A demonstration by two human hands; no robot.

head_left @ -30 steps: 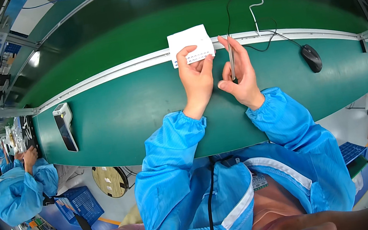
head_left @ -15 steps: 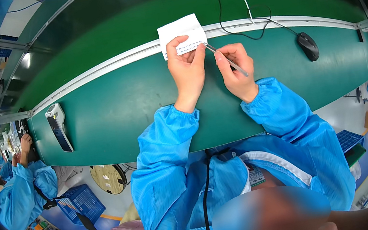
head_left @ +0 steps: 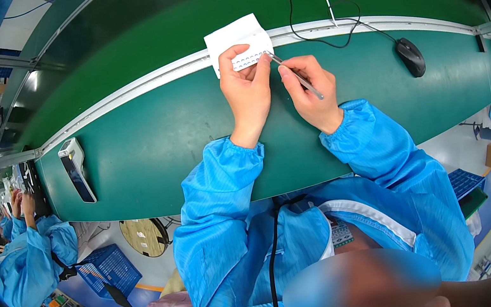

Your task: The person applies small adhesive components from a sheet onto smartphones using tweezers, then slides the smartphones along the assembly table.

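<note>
My left hand [head_left: 247, 92] grips a white sheet [head_left: 234, 34] by its lower part, thumb and fingers closed on it. Rows of small bluish round marks, perhaps stickers, run along the sheet's lower edge. Between the thumb and fingers of my right hand [head_left: 312, 88] is a slim metal tool that looks like tweezers [head_left: 305, 82]. Its tip touches or nearly touches the sheet's lower right corner, beside my left thumb. Whether the tip holds anything is too small to tell.
A green table [head_left: 180, 144] lies under my hands, with a white rail [head_left: 139, 92] along its far side. On it are a handheld scanner-like device [head_left: 77, 170] at left and a black mouse [head_left: 410, 56] at right. A co-worker's sleeve [head_left: 29, 265] shows at far left, near a blue crate [head_left: 110, 271].
The sheet and both hands have shifted slightly left and away from me. The tweezers' tip has moved a little along with them. At far left, the co-worker's hands have moved.
</note>
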